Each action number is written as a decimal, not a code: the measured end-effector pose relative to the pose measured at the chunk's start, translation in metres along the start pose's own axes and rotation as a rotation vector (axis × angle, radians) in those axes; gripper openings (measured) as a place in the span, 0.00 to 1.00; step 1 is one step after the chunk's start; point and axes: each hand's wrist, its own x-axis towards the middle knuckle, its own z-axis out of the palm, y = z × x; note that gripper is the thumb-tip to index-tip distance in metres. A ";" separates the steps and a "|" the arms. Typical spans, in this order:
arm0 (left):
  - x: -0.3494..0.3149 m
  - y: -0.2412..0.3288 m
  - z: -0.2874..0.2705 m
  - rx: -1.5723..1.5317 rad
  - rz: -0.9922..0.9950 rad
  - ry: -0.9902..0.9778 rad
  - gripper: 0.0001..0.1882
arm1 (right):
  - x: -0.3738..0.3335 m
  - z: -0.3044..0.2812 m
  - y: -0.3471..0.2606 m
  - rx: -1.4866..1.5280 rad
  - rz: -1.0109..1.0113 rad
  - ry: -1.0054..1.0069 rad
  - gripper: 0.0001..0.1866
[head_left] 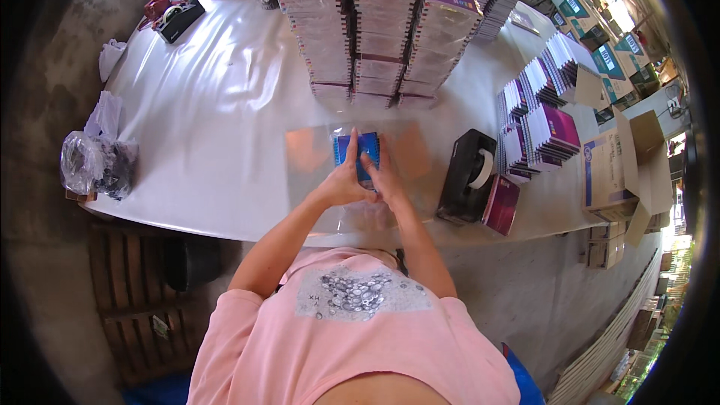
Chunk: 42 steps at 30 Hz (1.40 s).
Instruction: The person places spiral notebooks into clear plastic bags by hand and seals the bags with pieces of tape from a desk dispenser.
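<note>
A small stack of blue spiral notebooks (367, 144) lies near the table's front edge, on a clear plastic sheet (300, 184) with an orange patch at either side. My left hand (345, 181) holds its left side, with the index finger stretched along the cover. From the right, my right hand (382, 174) grips the opposite side, its thumb across the top. The lower part of the stack is hidden by my hands. A black tape dispenser (459, 180) with a white roll stands to the right, beside a dark red notebook (500, 206).
Tall wrapped stacks of purple notebooks (382, 37) rise at the back. More spiral notebooks (551, 131) are piled at the right, near an open cardboard box (611, 169). Crumpled plastic bags (97, 165) sit at the left edge. Another tape dispenser (180, 21) stands far left.
</note>
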 end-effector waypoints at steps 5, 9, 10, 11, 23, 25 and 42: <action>0.010 -0.025 -0.051 -0.506 -0.238 0.023 0.54 | 0.008 -0.002 0.026 -0.042 -0.095 -0.048 0.43; 0.037 -0.037 -0.062 0.231 -0.027 0.325 0.45 | 0.005 -0.008 0.029 -0.175 -0.040 -0.060 0.43; 0.044 -0.031 -0.067 0.406 -0.008 0.237 0.44 | 0.005 -0.006 0.025 -0.148 -0.030 -0.079 0.42; 0.060 -0.049 -0.071 0.162 -0.013 0.115 0.41 | 0.004 -0.005 0.021 -0.144 -0.032 -0.079 0.42; -0.001 -0.031 -0.024 0.646 0.314 0.271 0.24 | -0.005 -0.013 0.010 -0.172 0.075 -0.128 0.42; -0.039 -0.022 0.010 0.760 0.232 0.158 0.25 | -0.007 -0.011 0.006 -0.080 -0.003 -0.146 0.42; 0.000 -0.008 -0.024 0.606 0.105 -0.073 0.36 | -0.007 -0.018 -0.013 -0.358 0.145 -0.048 0.39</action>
